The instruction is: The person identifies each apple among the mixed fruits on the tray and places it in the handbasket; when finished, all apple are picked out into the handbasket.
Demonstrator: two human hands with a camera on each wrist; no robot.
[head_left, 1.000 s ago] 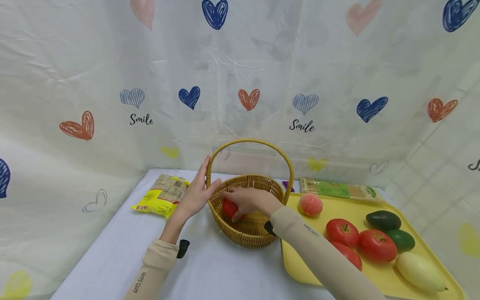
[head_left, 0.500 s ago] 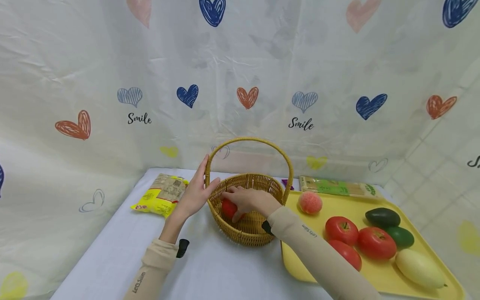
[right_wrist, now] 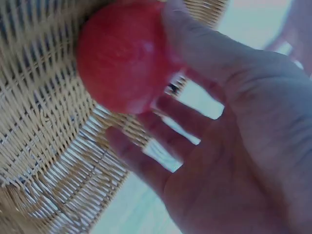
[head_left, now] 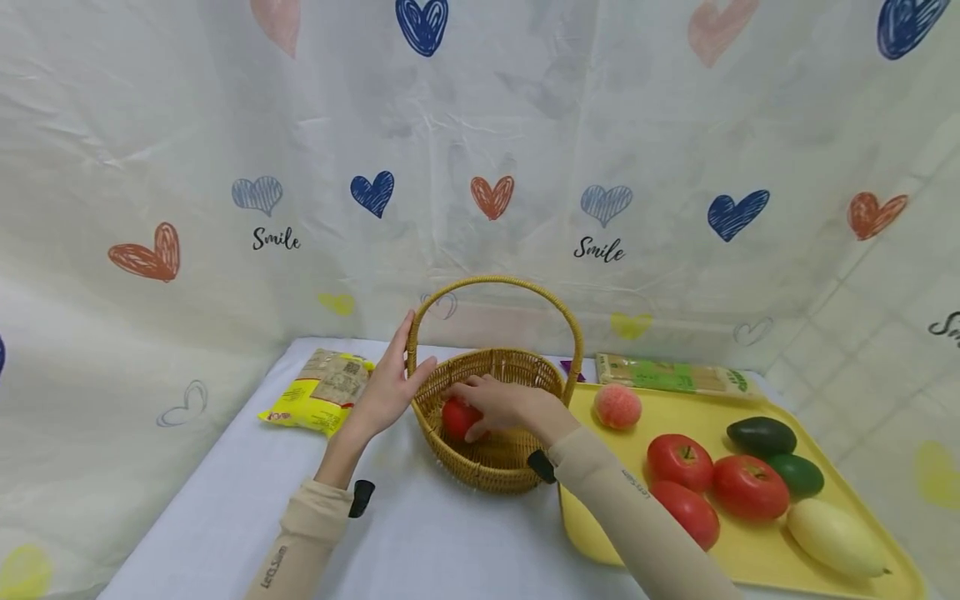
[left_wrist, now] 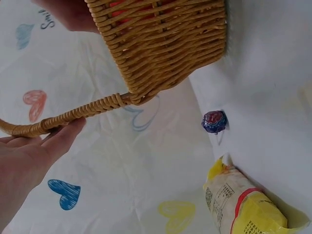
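Observation:
A wicker basket (head_left: pixel 480 477) with a tall arched handle (head_left: pixel 497 280) stands mid-table. My left hand (head_left: pixel 386 396) touches the left side of the handle, its fingers extended along it and the thumb apart. In the left wrist view, the fingertips lie against the handle from outside. My right hand (head_left: pixel 498 404) reaches down inside the basket and holds a red apple (head_left: pixel 457 418) near its left wall. The right wrist view shows the thumb on one side of the apple (right_wrist: pixel 124 58) and fingers at its other side; part of the fruit is hidden.
Right of the basket, a yellow tray (head_left: pixel 592 529) carries a peach (head_left: pixel 618 406), several red apples (head_left: pixel 750 487), two dark green avocados (head_left: pixel 762 436) and a pale pear-shaped fruit (head_left: pixel 834 536). A yellow bag (head_left: pixel 318 392) lies left, a flat packet (head_left: pixel 675 375) behind the tray.
My right wrist has shifted slightly right and toward me, while the apple stays inside the basket within the hand's grip. My left hand keeps its place on the handle.

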